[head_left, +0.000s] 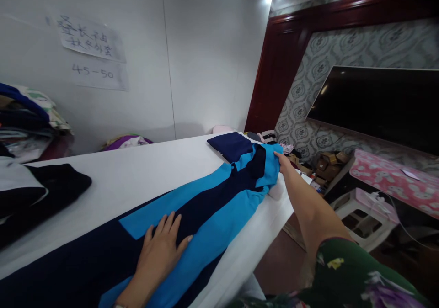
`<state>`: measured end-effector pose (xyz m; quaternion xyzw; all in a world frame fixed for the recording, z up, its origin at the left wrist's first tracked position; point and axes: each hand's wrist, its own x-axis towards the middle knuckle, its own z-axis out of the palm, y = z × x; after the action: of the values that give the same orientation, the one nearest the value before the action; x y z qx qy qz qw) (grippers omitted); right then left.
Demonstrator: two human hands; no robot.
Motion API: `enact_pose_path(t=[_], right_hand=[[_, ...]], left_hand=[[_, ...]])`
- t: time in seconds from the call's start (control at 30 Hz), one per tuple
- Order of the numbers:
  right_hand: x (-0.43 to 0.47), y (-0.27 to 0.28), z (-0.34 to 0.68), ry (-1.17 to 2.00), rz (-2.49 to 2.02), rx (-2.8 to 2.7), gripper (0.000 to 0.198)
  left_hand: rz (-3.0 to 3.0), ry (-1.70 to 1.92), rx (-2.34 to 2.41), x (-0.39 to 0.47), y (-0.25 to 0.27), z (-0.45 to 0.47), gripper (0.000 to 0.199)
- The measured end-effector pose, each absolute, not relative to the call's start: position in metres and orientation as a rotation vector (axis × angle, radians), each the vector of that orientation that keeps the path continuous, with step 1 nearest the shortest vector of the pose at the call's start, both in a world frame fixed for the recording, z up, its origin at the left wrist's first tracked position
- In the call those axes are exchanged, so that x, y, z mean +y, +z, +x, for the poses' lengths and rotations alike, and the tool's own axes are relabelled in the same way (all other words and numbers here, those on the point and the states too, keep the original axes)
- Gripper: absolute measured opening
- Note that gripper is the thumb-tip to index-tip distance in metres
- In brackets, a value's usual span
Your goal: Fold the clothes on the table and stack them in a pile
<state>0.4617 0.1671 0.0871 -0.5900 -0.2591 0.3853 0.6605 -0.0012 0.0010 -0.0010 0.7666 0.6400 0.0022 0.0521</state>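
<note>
A long blue and navy jacket (209,203) is spread lengthwise along the white table, its collar or hood end away from me on the right. My left hand (163,244) lies flat on its middle, fingers slightly spread over the navy strip and the bright blue panel. With my arm stretched out, my right hand (281,161) grips the blue edge at the collar end, most of its fingers hidden. Beyond that end, a folded navy garment (231,146) rests on the table, partly behind the jacket.
Black and white clothing (58,184) lies at the table's left, below a clothes pile (27,116). The white table (130,171) runs beside a pale wall with handwritten papers (92,52). A plastic stool (365,212), cardboard boxes (331,164) and a large screen (377,102) are on the right.
</note>
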Motion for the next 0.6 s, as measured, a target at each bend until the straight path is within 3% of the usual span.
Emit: enact_pose_path(t=[0.23,0.33,0.47,0.6], right_hand=[[0.155,0.12,0.395,0.908,-1.179,-1.022,0.025],[0.129,0.113,0.351,0.853,-1.127,-1.511,0.032],[0.084,0.074,0.297,0.662,-1.022,-2.379,0.025],[0.052,0.032,0.273,0.501,-1.032,-2.788,0.053]], left_hand=[[2.343,0.088,1.921,-0.001,0.0,-0.001,0.071],[2.339,0.124,1.906,-0.001,-0.001,-0.001,0.069],[2.326,0.178,1.893,-0.001,-0.003,-0.001,0.069],[2.341,0.225,1.888,-0.002,-0.005,-0.001,0.068]])
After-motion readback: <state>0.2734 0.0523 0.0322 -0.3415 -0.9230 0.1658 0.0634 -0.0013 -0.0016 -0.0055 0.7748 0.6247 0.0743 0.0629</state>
